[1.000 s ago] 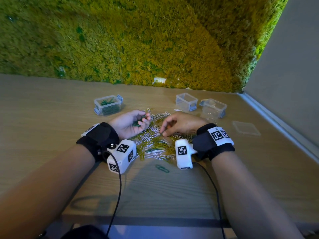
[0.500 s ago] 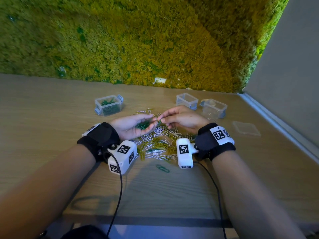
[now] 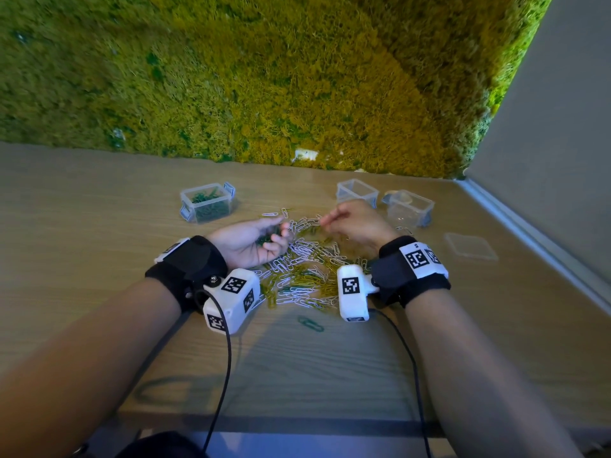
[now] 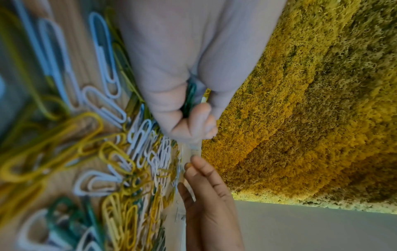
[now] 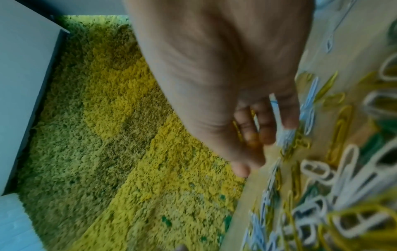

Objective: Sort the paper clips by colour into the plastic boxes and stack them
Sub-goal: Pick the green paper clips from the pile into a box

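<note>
My left hand [image 3: 277,239] lies palm up at the left edge of the paper clip pile [image 3: 304,272], its fingers curled over a small bunch of green clips [image 3: 264,240]. The left wrist view shows those green clips [image 4: 190,98] wedged between the curled fingers. My right hand [image 3: 327,221] hovers over the pile's far right side with its fingertips drawn together. It is blurred, and I cannot tell whether it pinches a clip. The pile mixes white, yellow and green clips [image 5: 335,169]. A clear box of green clips [image 3: 206,203] stands at the back left.
Two clear boxes [image 3: 357,191] [image 3: 410,208] stand behind my right hand, near the moss wall [image 3: 297,77]. A loose clear lid [image 3: 471,246] lies on the wooden table to the right. One green clip [image 3: 310,323] lies apart, in front of the pile.
My right hand rose from the pile, met my left hand's fingertips, then drew away to the right. My left hand stayed palm up and now curls more over the green clips.
</note>
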A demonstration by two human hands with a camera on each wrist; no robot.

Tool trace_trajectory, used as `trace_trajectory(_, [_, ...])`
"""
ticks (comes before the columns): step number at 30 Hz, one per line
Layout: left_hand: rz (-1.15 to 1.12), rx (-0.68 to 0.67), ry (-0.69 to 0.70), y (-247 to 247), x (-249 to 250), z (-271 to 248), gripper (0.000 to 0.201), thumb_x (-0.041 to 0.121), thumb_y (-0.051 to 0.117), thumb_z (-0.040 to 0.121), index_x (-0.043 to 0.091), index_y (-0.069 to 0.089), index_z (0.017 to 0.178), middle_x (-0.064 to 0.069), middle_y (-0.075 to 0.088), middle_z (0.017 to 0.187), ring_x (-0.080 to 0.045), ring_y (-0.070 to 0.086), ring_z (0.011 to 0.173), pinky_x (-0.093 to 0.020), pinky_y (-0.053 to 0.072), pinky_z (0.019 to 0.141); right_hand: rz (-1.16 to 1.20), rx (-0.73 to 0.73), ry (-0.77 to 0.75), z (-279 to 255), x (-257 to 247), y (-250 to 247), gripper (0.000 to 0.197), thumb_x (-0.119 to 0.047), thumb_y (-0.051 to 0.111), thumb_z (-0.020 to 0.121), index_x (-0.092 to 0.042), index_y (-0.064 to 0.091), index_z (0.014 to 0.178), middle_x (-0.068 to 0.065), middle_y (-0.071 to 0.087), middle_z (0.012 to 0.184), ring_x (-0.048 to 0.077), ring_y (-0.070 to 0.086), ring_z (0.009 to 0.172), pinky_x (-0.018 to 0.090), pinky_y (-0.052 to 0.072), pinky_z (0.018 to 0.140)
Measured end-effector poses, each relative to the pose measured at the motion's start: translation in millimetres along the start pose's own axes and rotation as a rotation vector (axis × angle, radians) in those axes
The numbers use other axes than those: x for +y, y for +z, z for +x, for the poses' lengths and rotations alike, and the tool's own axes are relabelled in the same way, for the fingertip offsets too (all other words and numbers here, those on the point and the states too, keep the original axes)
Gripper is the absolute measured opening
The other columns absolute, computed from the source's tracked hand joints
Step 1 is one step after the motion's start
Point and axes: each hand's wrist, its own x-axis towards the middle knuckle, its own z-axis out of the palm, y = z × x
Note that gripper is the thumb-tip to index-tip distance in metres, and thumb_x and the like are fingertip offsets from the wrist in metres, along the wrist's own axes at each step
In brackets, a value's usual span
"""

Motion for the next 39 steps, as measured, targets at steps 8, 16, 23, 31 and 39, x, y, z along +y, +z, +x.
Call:
trace_trajectory(8, [-0.027,0.027,-0.013,-2,0,4,0.022,0.025,0.040,0.096,0.011,0.042,0.080,0.000,0.042,0.067,-0.004,0.037,0.047,-0.011,0.027,0.033,-0.211,-0.332,0.074,-5,-5,6,0.031,-0.015,0.081,0.073,-0.010,0.067,0.101,-0.001,0.061,0.080,0.009,0.056,0.067,0.015,0.043,0.052])
trace_trajectory(16, [0.125,0.046,0.026,3,-1,3,0.015,0.023,0.053,0.084,0.009,0.048,0.084,0.001,0.042,0.068,-0.003,0.037,0.050,-0.010,0.032,0.035,0.180,-0.297,0.040,-7,-8,14,0.025,-0.001,0.068,0.083,0.003,0.063,0.107,0.006,0.065,0.078,0.007,0.060,0.056,0.015,0.051,0.052])
trace_trajectory(23, [0.195,0.012,0.075,1,-1,5,0.010,0.013,0.055,0.084,0.009,0.047,0.089,0.001,0.045,0.069,-0.002,0.038,0.051,-0.010,0.035,0.038,0.572,-0.282,0.019,-4,-9,11,0.015,0.002,0.058,0.089,-0.003,0.063,0.103,0.008,0.067,0.092,0.013,0.065,0.079,0.021,0.056,0.073])
trace_trajectory(31, [0.193,0.019,0.069,2,-1,5,0.013,0.015,0.053,0.085,0.005,0.050,0.093,-0.001,0.045,0.074,-0.002,0.041,0.053,-0.009,0.038,0.040,0.607,-0.255,-0.033,-1,-6,15,0.017,0.005,0.060,0.086,-0.005,0.063,0.098,0.007,0.072,0.086,0.013,0.070,0.075,0.021,0.057,0.074])
trace_trajectory(39, [0.090,0.026,0.012,5,-2,0,0.040,0.031,0.037,0.098,-0.004,0.050,0.113,-0.012,0.063,0.080,-0.011,0.061,0.066,-0.014,0.052,0.057,0.626,-0.259,-0.154,-6,-16,20,0.035,0.006,0.057,0.088,-0.001,0.055,0.122,0.007,0.068,0.099,0.008,0.066,0.068,0.018,0.056,0.070])
